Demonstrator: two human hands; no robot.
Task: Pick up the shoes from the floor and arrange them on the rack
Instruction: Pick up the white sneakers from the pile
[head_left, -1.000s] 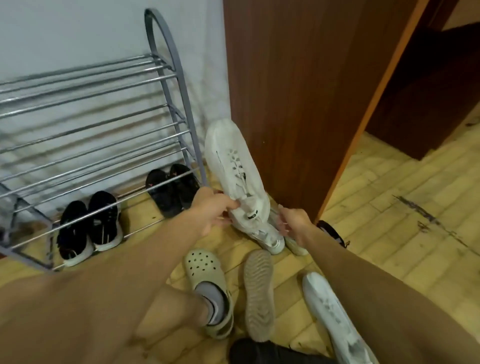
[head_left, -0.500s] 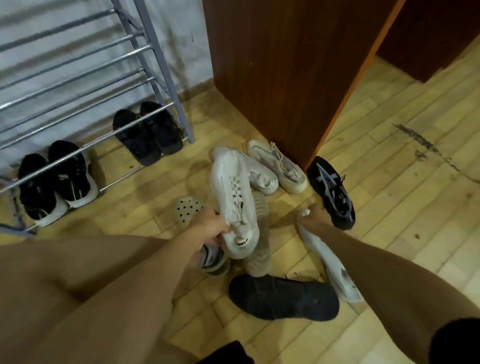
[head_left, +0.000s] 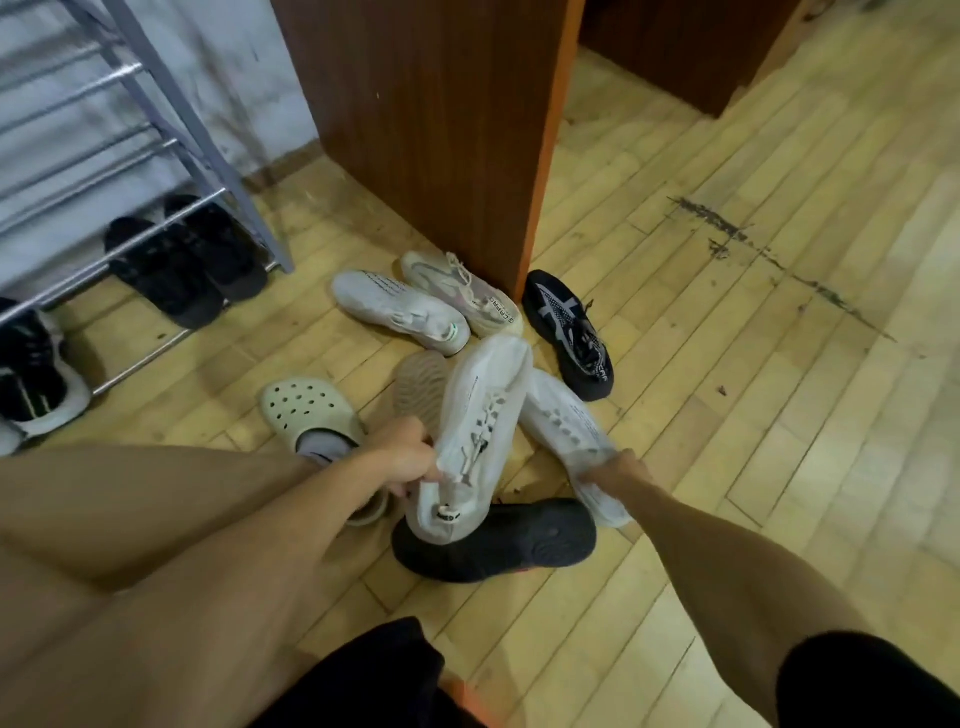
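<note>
Head | left hand (head_left: 410, 460) grips white sneaker (head_left: 480, 410) | right hand (head_left: 621, 470) grips second sneaker (head_left: 563, 413)

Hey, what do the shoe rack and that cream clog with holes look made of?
Shoe rack: metal tubing by the look, bars shiny with bright glints, frame painted matte grey. Cream clog: probably moulded foam or rubber, one smooth matte piece with punched holes.

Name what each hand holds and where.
Left hand grips the raised white sneaker at its collar; right hand grips the second white sneaker near its heel.

rack (head_left: 208, 156) cut off left; black shoe (head_left: 540, 543) pt. covered
</note>
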